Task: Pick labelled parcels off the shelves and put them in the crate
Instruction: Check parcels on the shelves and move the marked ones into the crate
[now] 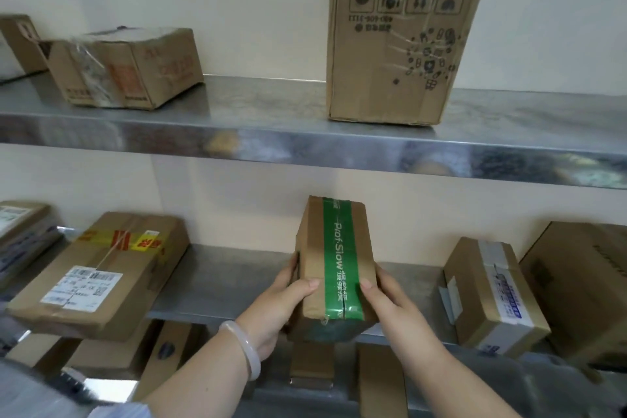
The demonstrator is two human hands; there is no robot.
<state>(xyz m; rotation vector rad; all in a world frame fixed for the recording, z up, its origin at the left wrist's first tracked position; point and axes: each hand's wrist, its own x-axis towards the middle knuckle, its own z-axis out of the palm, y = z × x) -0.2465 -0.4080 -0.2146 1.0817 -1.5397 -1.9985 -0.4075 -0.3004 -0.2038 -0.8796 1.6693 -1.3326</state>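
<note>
Head view: the left hand [285, 302] and right hand [390, 299] clasp the green-taped box [334, 248] from either side at the lower shelf's [220, 282] front edge. No label shows, so turning it to check seems wise. The crate is unseen.

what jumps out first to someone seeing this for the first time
The small parcel with green tape draws the eye first, gripped by the left hand and right hand over the front of the middle shelf. Next is the tall box standing on the top shelf, its handling symbols upside down.
</note>
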